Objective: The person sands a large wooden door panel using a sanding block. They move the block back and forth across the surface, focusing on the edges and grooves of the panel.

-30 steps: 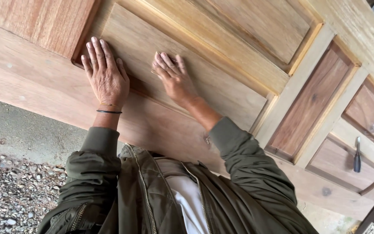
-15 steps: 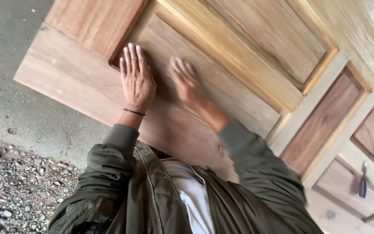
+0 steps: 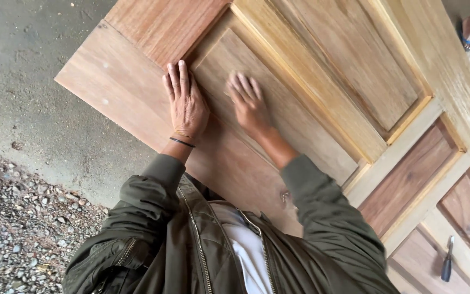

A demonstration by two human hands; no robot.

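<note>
Both hands slid along door since a second ago. Left hand flat, fingers together, beside panel edge; right hand blurred, fingers spread on panel, gripping nothing. Chisel well apart.

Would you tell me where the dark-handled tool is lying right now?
In the head view, the dark-handled tool lies at lower right on the wooden door, far from both hands.
</note>
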